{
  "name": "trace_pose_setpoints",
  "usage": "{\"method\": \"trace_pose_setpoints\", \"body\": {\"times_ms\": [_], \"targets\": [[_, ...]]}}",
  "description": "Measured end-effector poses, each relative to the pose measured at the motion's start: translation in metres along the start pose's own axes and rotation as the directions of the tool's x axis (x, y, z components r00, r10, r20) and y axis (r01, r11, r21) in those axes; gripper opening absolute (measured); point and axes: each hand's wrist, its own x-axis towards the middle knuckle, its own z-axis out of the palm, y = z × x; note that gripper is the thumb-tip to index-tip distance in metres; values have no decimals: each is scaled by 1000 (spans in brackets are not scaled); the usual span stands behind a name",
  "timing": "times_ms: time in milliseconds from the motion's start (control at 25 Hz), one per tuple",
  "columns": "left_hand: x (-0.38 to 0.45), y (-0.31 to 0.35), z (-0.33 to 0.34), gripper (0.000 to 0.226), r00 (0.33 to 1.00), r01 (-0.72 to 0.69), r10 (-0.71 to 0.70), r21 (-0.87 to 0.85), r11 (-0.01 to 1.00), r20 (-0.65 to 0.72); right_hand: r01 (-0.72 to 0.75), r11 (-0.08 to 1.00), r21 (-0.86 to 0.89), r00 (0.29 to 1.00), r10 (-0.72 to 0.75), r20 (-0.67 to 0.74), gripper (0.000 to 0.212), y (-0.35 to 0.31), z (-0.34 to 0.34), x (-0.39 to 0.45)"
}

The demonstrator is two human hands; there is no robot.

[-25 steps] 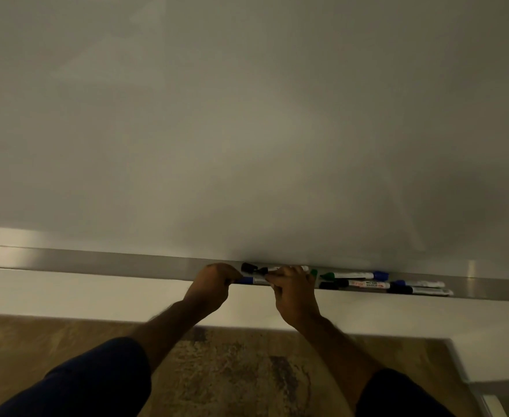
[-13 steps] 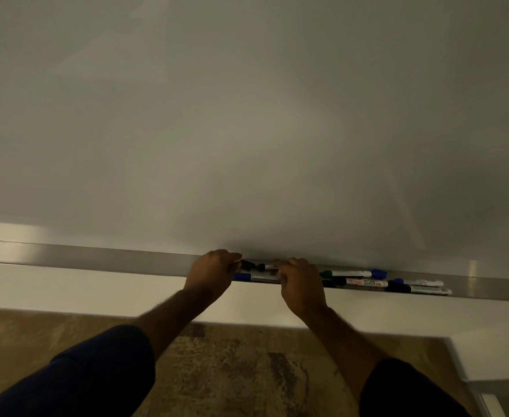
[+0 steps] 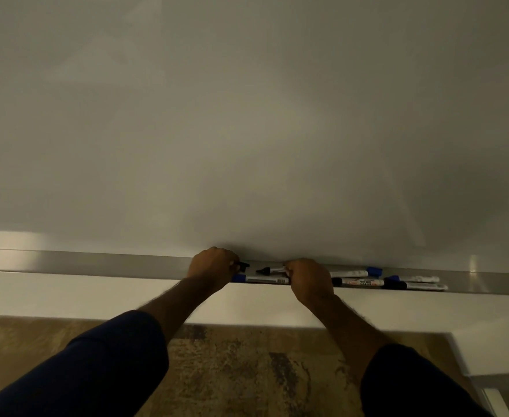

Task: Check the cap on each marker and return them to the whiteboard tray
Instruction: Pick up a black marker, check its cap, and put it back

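Left hand (image 3: 214,264) pinches black cap (image 3: 243,265), right hand (image 3: 307,279) grips black marker (image 3: 272,269) barrel, tip bare between hands, likely cap fit test. Blue marker (image 3: 262,279) just below in tray (image 3: 96,263); others right of my grip.

Low centre of frame: left hand (image 3: 214,263) pinches black cap (image 3: 243,265), right hand (image 3: 307,279) grips uncapped black marker (image 3: 272,269) over whiteboard tray (image 3: 96,263).

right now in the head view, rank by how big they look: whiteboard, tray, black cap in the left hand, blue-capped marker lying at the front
1. whiteboard
2. tray
3. blue-capped marker
4. black cap, partly hidden by the left hand
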Motion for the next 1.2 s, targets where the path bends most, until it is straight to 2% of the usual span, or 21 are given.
{"method": "trace_pose_setpoints", "body": {"times_ms": [200,320,480,680,840,1000,1080,1200], "targets": [[2,-3,2,21,999,32,-32,4,999,20,61,997,36,996,-59,-73,16,3,-6,-6],[-2,-7,-1,21,1000,3,-2,32,999,-26,126,992,13,980,-122,-159,16,5,-19,-12],[-16,-5,-27,20,989,-72,70,-17,997,-128,235,972,8,933,-223,-283,17,5,-50,-24],[-40,16,-92,18,926,-191,144,-103,976,-350,392,920,-25,809,-357,-466,16,2,-113,-43],[-60,51,-135,18,886,-143,-8,-290,946,-464,457,882,-117,704,-439,-559,15,6,-166,-60],[-77,90,-168,27,838,-172,-140,-499,849,-528,484,854,-193,609,-487,-627,13,20,-210,-76],[-86,106,-184,31,825,-227,-116,-511,829,-554,499,842,-205,563,-496,-661,12,25,-229,-82],[-104,128,-209,32,780,-287,-53,-432,855,-623,543,817,-193,526,-511,-680,14,33,-259,-93]]}}
